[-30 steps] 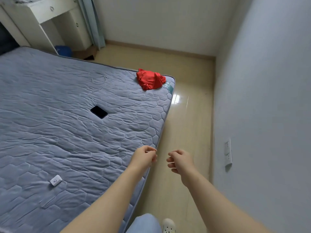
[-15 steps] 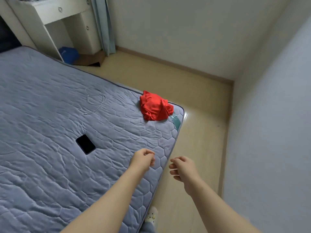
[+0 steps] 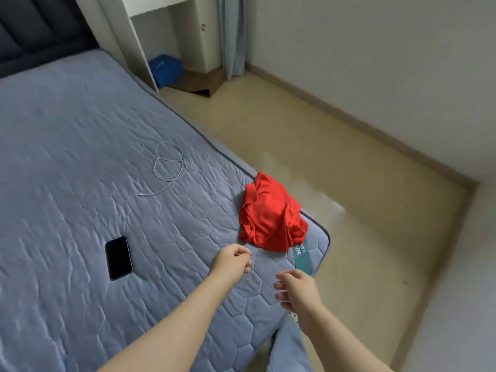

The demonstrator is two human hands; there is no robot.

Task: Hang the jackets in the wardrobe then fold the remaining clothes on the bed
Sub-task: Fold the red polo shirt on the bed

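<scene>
A crumpled red garment [image 3: 271,216] lies in a heap near the far corner of the blue quilted bed [image 3: 80,157]. My left hand [image 3: 232,261] hovers just short of the garment's near edge, fingers loosely curled, holding nothing. My right hand [image 3: 296,291] hangs over the mattress corner a little nearer to me, fingers relaxed and empty. Neither hand touches the garment.
A black phone [image 3: 118,257] lies on the bed left of my hands. A white cable [image 3: 167,167] is coiled further back. A teal label [image 3: 302,257] sits on the mattress corner. A white desk [image 3: 161,36] with a blue bag [image 3: 165,69] under it stands beyond; walls close in right.
I have stepped along the bed toward its corner. The red garment is now much nearer, just beyond my hands. Both hands stay empty and have moved over the mattress.
</scene>
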